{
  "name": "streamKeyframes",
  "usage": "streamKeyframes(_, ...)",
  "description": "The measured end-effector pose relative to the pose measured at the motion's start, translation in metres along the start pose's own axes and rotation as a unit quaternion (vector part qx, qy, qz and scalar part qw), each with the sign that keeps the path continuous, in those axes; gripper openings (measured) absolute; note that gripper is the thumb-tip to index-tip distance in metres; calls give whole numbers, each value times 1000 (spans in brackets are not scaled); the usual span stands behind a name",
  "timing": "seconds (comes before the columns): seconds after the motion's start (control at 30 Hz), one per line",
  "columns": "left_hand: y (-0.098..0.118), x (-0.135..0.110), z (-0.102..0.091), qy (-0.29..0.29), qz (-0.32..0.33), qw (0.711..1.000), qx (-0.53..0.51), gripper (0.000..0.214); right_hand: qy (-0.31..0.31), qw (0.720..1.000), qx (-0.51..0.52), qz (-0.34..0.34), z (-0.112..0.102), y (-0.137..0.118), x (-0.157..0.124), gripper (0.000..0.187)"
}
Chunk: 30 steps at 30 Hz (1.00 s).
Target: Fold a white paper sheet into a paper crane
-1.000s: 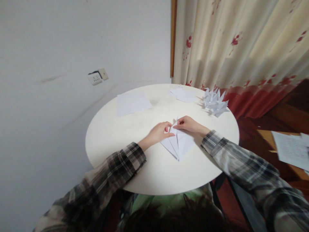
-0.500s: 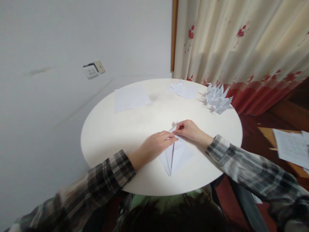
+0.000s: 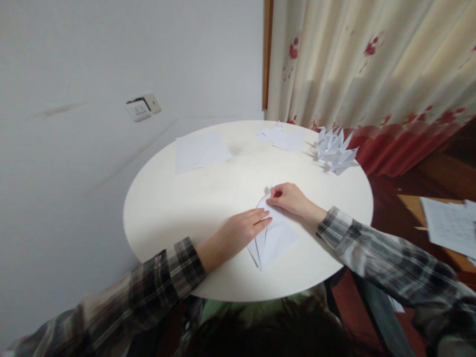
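a home room: floral curtain [image 3: 372,64], round table [image 3: 178,208]

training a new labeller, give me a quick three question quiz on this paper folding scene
1. True or false: the left hand lies flat on the folded paper.
2. Where is the pile of folded pieces? A: near the curtain. B: under the left hand. C: on the floor.
3. Which hand pinches the folded paper's far tip?
Key: 1 true; 2 A; 3 the right hand.
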State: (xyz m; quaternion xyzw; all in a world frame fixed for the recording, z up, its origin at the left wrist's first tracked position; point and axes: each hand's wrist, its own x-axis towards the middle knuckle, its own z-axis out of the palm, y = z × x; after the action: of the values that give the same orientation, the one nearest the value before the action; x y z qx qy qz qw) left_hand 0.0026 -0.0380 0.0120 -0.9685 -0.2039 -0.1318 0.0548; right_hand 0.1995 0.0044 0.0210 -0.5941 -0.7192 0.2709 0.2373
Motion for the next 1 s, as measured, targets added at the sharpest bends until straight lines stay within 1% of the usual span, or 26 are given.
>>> streamKeyframes(0.17,2,1,-2,37,-24,999,-22,28,0,1000,17,5,1,1,0,13)
streamKeyframes(0.27,2,1,-2,41,-27,998,-26,28,3,999,42,15,-1,1,0,16)
streamKeyframes(0.33,1,0,-1,37,-26,999,-30,28,-2,998,65,9,-3,1,0,25)
streamKeyframes(0.43,1,0,0,35,-25,999,-33,29,-11,996,83,7,-5,-1,3,44)
streamKeyframes(0.5,1,1,1,37,-26,999,-29,29,-15,997,73,18,-5,-3,6,48)
streamKeyframes(0.67,2,2,0,34,-23,999,-6,30,-13,999,35,29,-5,-5,16,37)
streamKeyframes(0.9,2,4,-1,30,-9,999,-2,29,-23,997,67,33,-7,-4,19,35)
streamKeyframes(1.0,2,4,-1,31,-10,999,-8,29,-10,997,77,22,-8,0,22,27)
